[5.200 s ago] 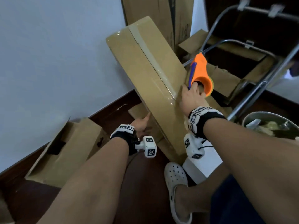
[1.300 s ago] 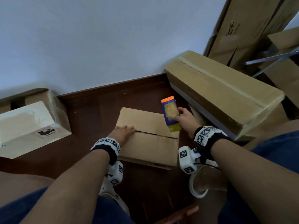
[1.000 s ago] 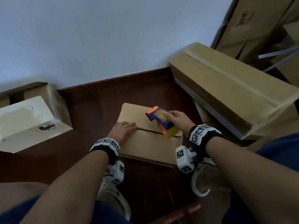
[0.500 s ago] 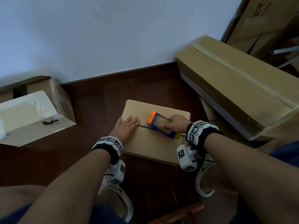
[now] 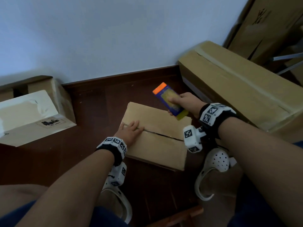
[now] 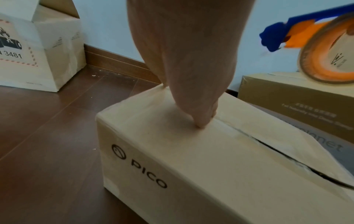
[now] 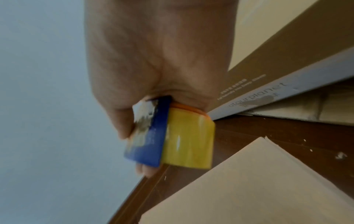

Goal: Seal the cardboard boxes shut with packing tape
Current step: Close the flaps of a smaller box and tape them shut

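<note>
Two hands are busy here. The left hand [image 5: 130,131] lies flat, fingers straight and close together, pressing on the top of the small box [image 5: 157,145] at its left end, right where the middle slit [image 5: 164,134] begins. In the left wrist view the fingertips [image 6: 201,121] push down on a bit of tape that is already stuck over that end. The rest of the slit is open and dark, so the two flaps are not joined yet.

The right hand [image 5: 185,102] has its fingers curled round the tape dispenser [image 5: 169,101], with the thumb on top. Half a second ago the dispenser lay low on the box top, near the left hand. Now it is up in the air over the far right corner of the box, away from the slit. I cannot see a strip of tape going from it to the box.

I think the tape start is stuck down, but the pull along the slit is not done. The small box sits on the dark floor [image 5: 98,108], between the person's feet and the wall. The long box [image 5: 237,89] at the right already has tape along its top. A pale box [image 5: 32,115] sits near the left wall.
</note>
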Motion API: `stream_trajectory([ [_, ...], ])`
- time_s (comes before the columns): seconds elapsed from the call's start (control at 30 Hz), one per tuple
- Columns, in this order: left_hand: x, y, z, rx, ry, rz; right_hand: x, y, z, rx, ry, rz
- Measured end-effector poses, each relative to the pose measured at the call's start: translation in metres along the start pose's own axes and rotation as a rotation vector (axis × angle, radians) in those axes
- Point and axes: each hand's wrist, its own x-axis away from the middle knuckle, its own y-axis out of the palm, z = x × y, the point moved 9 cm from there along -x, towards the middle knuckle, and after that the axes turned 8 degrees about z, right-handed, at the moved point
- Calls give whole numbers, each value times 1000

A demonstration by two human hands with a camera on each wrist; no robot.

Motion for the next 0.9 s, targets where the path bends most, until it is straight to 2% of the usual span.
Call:
stream_trajectory([
  [0.03, -1, 0, 0, 13, -3, -23, -4, 0, -3, -3, -37, 30],
  [0.07, 0, -1, -1, 16, -4, -44, -7, 3, -3, 92, -60, 44],
  [0.2, 4, 0, 1, -6, -12, -64, -14, 15, 14, 728, -91, 112],
  [0.33, 4, -1, 5, -23, -12, -62, -21, 19, 23, 1031, -160, 261],
  [0.43, 3, -2, 6, -33, 5, -63, -30, 28, 26, 1064, -173, 272],
  [0.6, -3, -4, 13, -128, 109, -64, -47, 51, 47, 1024, -76, 173],
  [0.73, -3, -2, 13, -156, 112, -75, -62, 53, 58, 970, -52, 185],
  [0.9, 11, 12, 22, -230, 126, -90, -69, 51, 59, 1027, -75, 188],
])
